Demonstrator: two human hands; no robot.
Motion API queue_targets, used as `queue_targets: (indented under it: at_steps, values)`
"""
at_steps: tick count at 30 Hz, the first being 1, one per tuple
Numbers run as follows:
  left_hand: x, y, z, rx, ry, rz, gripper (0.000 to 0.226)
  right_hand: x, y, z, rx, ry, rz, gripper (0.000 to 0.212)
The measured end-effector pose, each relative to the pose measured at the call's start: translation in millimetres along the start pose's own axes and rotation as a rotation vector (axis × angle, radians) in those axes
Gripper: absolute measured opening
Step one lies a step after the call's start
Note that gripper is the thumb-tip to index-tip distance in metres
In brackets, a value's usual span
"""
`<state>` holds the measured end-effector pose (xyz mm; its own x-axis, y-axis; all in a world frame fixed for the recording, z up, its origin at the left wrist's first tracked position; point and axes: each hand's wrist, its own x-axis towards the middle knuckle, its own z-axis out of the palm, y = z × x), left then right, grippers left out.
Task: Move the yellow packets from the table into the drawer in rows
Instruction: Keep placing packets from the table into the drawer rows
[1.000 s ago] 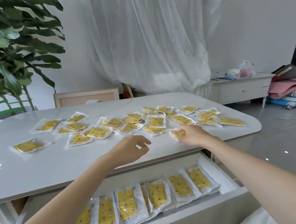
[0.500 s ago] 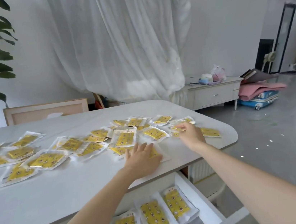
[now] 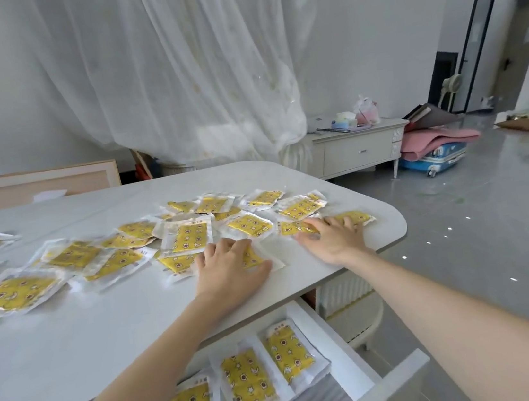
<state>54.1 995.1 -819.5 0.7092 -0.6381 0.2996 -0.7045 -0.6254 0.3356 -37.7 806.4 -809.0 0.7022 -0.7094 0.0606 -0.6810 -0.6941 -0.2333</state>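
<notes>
In the open drawer (image 3: 354,353) below the table's near edge, yellow packets (image 3: 248,379) in clear wrap are laid side by side, long axes running front to back. On the table (image 3: 74,353), near its right corner, the left hand (image 3: 229,272) is pressed flat, fingers spread, on one packet (image 3: 257,258); the right hand (image 3: 332,238) is spread flat on another (image 3: 354,217) lying crosswise. More loose packets (image 3: 190,237) are scattered beyond, pointing variously.
</notes>
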Motion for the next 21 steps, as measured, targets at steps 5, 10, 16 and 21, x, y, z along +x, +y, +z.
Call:
queue_targets:
  at_steps: [5,10,16,21]
  values:
    - [-19,-8,-12,-0.038,-0.005,-0.052,0.066,-27,-22,-13,0.033,-0.110,-0.051,0.067]
    - [-49,-32,-30,-0.023,-0.023,-0.066,0.062,-66,-64,-21,-0.026,-0.213,-0.147,0.065]
    - [-89,-76,-63,0.044,-0.021,-0.176,0.060,-105,-115,-16,-0.046,-0.269,-0.295,0.055]
    - [-124,-128,-101,0.075,-0.074,-0.327,0.059,-137,-169,-6,0.071,-0.354,-0.429,0.052]
